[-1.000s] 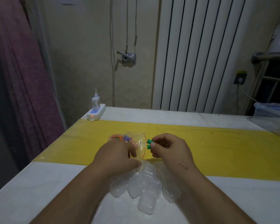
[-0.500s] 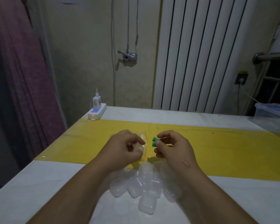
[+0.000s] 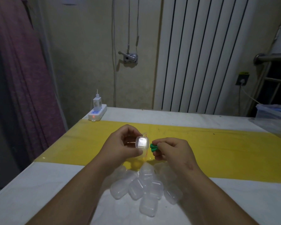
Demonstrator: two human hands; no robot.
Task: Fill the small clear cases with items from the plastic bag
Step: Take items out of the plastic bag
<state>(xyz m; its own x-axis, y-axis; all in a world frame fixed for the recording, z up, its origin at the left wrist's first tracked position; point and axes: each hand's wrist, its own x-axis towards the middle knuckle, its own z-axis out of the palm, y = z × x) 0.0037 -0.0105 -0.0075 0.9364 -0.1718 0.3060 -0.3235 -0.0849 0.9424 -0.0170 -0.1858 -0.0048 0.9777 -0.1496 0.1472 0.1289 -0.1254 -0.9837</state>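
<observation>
My left hand [image 3: 122, 146] grips a small clear case [image 3: 142, 142] above the yellow strip, its open side turned to the right. The clear plastic bag [image 3: 145, 153] with a red seal line hangs behind and below the case, partly hidden by that hand. My right hand [image 3: 172, 151] pinches two green earplug-like items [image 3: 153, 147] just right of the case, a small gap apart. Several empty clear cases [image 3: 146, 187] lie in a heap on the white table near me.
A yellow strip [image 3: 234, 153] runs across the white table [image 3: 39, 184]. A white power strip with a charger [image 3: 97, 112] sits at the far left corner. A clear plastic box [image 3: 274, 117] stands at the far right edge. A radiator lines the wall behind.
My left hand has turned a clear case up into view in front of the bag. My right hand holds the green items lower and closer to the case.
</observation>
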